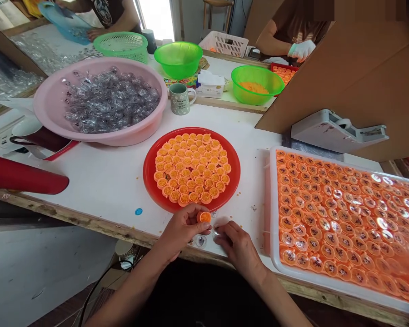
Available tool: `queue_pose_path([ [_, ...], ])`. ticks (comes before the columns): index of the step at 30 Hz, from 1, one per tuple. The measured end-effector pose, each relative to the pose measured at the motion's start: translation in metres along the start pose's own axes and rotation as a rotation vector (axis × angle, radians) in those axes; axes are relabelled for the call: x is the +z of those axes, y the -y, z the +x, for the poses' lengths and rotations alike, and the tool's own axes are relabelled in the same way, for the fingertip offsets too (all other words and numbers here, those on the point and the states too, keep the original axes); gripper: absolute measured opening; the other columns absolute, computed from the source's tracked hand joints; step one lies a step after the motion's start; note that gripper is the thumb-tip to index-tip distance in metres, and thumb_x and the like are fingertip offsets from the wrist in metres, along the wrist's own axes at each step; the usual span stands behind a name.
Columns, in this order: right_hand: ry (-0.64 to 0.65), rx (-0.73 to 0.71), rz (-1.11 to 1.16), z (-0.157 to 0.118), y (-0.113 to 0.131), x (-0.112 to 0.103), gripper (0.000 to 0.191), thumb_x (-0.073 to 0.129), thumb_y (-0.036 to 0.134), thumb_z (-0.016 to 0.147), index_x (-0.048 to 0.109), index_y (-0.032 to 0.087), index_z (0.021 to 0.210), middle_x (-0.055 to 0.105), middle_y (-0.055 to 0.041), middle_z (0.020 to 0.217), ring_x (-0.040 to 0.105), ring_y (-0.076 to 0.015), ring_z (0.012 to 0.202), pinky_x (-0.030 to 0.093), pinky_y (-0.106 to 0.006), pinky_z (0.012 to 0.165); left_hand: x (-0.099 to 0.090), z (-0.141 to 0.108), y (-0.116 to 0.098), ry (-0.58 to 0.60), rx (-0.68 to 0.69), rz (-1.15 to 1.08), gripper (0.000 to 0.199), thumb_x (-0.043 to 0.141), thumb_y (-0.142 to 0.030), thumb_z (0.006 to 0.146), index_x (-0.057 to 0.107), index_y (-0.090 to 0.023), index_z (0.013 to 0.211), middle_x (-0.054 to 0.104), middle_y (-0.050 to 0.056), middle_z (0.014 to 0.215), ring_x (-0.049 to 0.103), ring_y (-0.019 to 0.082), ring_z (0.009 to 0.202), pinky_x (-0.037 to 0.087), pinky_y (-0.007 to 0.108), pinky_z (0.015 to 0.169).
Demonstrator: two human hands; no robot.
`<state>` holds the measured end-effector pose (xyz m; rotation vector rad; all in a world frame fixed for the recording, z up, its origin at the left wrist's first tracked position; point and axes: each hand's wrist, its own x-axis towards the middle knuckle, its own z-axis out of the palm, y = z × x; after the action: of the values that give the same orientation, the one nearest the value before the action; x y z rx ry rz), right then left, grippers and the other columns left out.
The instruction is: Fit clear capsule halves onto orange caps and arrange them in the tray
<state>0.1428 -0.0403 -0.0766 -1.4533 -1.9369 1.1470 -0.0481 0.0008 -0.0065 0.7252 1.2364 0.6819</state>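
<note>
My left hand [187,227] pinches a small orange cup [204,217] with orange bits inside, just in front of the red plate. To its right, the fingers of my right hand [236,240] close on a small clear cap [217,229]. Between and below the hands, a clear cap with a dark print [201,241] lies on the white table. Many similar orange cups [191,168] cover the red round plate [234,170]. At the right, a white-rimmed tray [275,218] holds rows of orange cups with printed clear tops.
A pink basin [150,129] of clear caps stands at the left, beside a green mug [180,99]. Green bowls [179,60] and a tape dispenser [337,131] are farther back. A blue ring [138,211] lies near the front edge. Two other people work behind.
</note>
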Motion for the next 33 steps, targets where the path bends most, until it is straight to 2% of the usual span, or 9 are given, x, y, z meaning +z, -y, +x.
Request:
queue_pose_path([
  [3,0.011,-0.008,0.074,-0.002,0.001,0.000,0.017,0.059,0.004,0.082,0.058,0.021,0.083,0.058,-0.0009,0.084,0.056,-0.0163,0.077,0.045,-0.029,0.071,0.000,0.001,0.003,0.028,-0.005,0.031,0.031,0.074,-0.020,0.073,0.064,-0.017,0.102,0.067,0.002,0.090,0.067,0.016,0.079,0.056,0.027,0.071],
  [6,0.012,0.065,0.198,-0.003,0.001,-0.002,0.015,0.062,0.007,0.080,0.061,0.021,0.084,0.062,-0.0008,0.083,0.057,-0.0165,0.077,0.046,-0.029,0.072,0.001,0.000,0.002,0.063,-0.020,0.062,0.033,0.072,-0.022,0.075,0.064,-0.017,0.106,0.068,0.003,0.088,0.065,0.015,0.072,0.053,0.026,0.066],
  [10,-0.043,0.278,0.559,-0.001,0.009,-0.018,0.012,0.069,0.024,0.080,0.064,0.021,0.091,0.064,-0.0014,0.081,0.058,-0.0144,0.068,0.049,-0.026,0.060,0.004,-0.002,-0.003,0.107,-0.004,0.087,0.032,0.069,-0.022,0.077,0.062,-0.016,0.107,0.066,0.003,0.088,0.061,0.013,0.069,0.049,0.025,0.063],
  [14,-0.109,0.280,0.834,0.002,0.024,-0.038,0.020,0.074,0.032,0.078,0.059,0.021,0.086,0.057,0.0035,0.069,0.054,-0.0102,0.058,0.048,-0.023,0.053,0.007,-0.002,-0.006,0.163,-0.004,0.075,0.024,0.068,-0.022,0.077,0.059,-0.017,0.100,0.063,0.001,0.087,0.057,0.012,0.070,0.045,0.024,0.061],
  [19,-0.106,0.242,0.893,-0.002,0.031,-0.045,0.020,0.071,0.032,0.083,0.063,0.020,0.096,0.060,0.0018,0.067,0.057,-0.0111,0.059,0.049,-0.024,0.057,0.014,0.002,-0.007,0.192,-0.029,0.067,0.031,0.073,-0.021,0.071,0.061,-0.018,0.099,0.061,0.000,0.089,0.055,0.013,0.078,0.042,0.023,0.063],
  [23,-0.118,0.202,1.029,-0.005,0.032,-0.044,0.013,0.067,0.030,0.087,0.059,0.020,0.090,0.065,-0.0015,0.071,0.060,-0.0137,0.064,0.050,-0.028,0.063,0.020,0.002,-0.011,0.199,-0.044,0.080,0.027,0.074,-0.022,0.070,0.061,-0.017,0.095,0.061,0.000,0.085,0.056,0.013,0.078,0.043,0.024,0.066],
  [27,-0.167,0.216,1.094,-0.002,0.033,-0.044,0.013,0.073,0.025,0.082,0.061,0.020,0.085,0.066,-0.0011,0.078,0.058,-0.0131,0.072,0.046,-0.025,0.068,0.024,0.002,-0.013,0.183,-0.042,0.024,0.026,0.075,-0.025,0.070,0.059,-0.018,0.089,0.062,0.000,0.086,0.061,0.016,0.079,0.050,0.029,0.072],
  [31,-0.202,0.266,1.143,0.000,0.033,-0.043,0.020,0.076,0.025,0.078,0.067,0.021,0.094,0.063,0.0009,0.075,0.054,-0.0104,0.066,0.043,-0.022,0.063,0.024,0.003,-0.015,0.187,-0.047,0.003,0.025,0.076,-0.024,0.070,0.059,-0.016,0.087,0.064,0.001,0.085,0.066,0.018,0.081,0.052,0.030,0.076],
  [33,-0.189,0.267,1.154,0.000,0.033,-0.043,0.016,0.076,0.025,0.078,0.068,0.020,0.091,0.062,0.0007,0.075,0.055,-0.0105,0.065,0.044,-0.024,0.065,0.023,0.004,-0.015,0.186,-0.063,0.035,0.026,0.076,-0.024,0.070,0.061,-0.016,0.090,0.065,0.002,0.083,0.067,0.019,0.080,0.052,0.030,0.073],
])
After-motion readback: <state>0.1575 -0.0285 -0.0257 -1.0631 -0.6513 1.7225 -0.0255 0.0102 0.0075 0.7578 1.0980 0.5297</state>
